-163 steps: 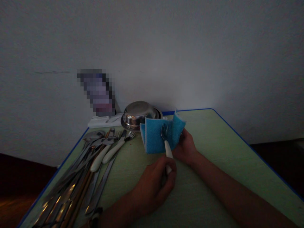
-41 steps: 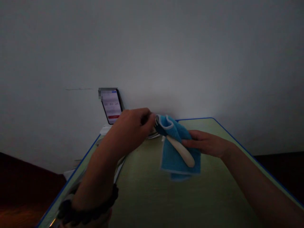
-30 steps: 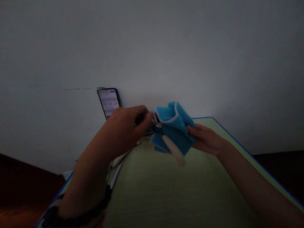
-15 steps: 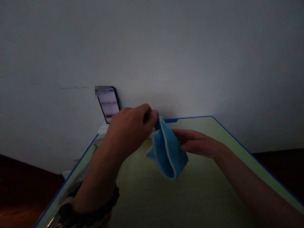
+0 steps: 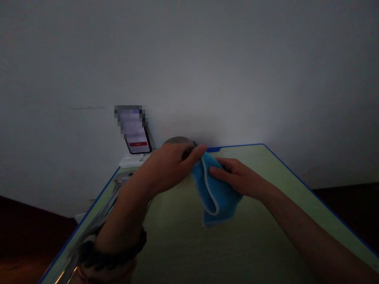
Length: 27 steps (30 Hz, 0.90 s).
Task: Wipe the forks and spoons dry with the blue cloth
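Observation:
A blue cloth (image 5: 220, 187) with pale edging hangs folded between my hands, above the table. My right hand (image 5: 233, 173) grips it from the right, thumb on the near side and fingers behind. My left hand (image 5: 174, 163) is closed at the cloth's upper left, its thumb against the edge. Behind the left knuckles shows the curved rim of a grey, metal-looking thing (image 5: 178, 139). A small dark part of something shows between thumb and fingers. My left hand seems to hold this thing, but most of it is hidden.
The pale green table (image 5: 266, 225) has a blue edge and stands against a grey wall (image 5: 237, 71). A phone (image 5: 138, 144) leans upright on a white stand (image 5: 130, 160) at the back left. Shiny, long metal-looking items (image 5: 100, 219) lie along the left edge, partly behind my forearm.
My left hand has turned and lowered slightly, and the grey curved rim now shows behind it. My right hand has moved left and closed on the cloth, which has shifted its folds.

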### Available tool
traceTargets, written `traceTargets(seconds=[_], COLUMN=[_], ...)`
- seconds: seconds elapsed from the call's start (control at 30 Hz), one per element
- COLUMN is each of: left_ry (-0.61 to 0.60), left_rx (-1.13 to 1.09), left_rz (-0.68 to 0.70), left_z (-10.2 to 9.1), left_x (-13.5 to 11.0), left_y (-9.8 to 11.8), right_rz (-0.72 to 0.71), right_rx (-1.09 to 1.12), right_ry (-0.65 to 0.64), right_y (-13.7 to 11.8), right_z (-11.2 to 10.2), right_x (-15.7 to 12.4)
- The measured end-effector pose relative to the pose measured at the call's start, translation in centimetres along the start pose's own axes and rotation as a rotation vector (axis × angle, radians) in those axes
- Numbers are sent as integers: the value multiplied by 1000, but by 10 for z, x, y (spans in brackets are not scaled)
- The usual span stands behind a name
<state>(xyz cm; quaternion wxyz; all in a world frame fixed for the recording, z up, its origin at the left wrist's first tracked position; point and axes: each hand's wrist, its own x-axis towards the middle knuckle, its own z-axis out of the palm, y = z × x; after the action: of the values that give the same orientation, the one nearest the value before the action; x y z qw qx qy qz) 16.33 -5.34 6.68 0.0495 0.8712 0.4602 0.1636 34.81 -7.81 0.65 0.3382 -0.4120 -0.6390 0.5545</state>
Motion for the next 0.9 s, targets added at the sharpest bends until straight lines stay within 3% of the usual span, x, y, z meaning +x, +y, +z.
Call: traceTargets(seconds=[0.13, 0.3, 0.4, 0.47, 0.5, 0.57, 0.67, 0.7, 0.83, 0.9], left_ry=[11, 32, -25, -87, -121, -174, -212, -214, -225, -234], left_rx=[-42, 14, 24, 49, 65, 92, 109, 115, 150, 178], left_rz=[-16, -114, -139, -138, -134, -121, -106, -99, -79, -79], left_z=[3, -1, -5, -5, -4, -1, 4, 5, 10, 12], left_x=[2, 3, 2, 1, 0, 0, 1, 2, 6, 6], left_y=[-1, -7, -15, -21, -23, -27, -28, -28, -30, -34], right_rz=[40, 41, 91, 179, 235, 267, 175, 133, -71, -111], right_rx=[40, 469, 711, 747, 687, 439, -74, -200, -703, -826], right_ry=[79, 171, 128, 66, 49, 159, 481, 514, 543, 364], right_y=[3, 14, 27, 41, 49, 63, 67, 63, 32, 19], right_z=[0, -6, -15, -23, -28, -40, -57, -61, -54, -38], right_x=[2, 10, 14, 15, 16, 18, 20, 20, 14, 8])
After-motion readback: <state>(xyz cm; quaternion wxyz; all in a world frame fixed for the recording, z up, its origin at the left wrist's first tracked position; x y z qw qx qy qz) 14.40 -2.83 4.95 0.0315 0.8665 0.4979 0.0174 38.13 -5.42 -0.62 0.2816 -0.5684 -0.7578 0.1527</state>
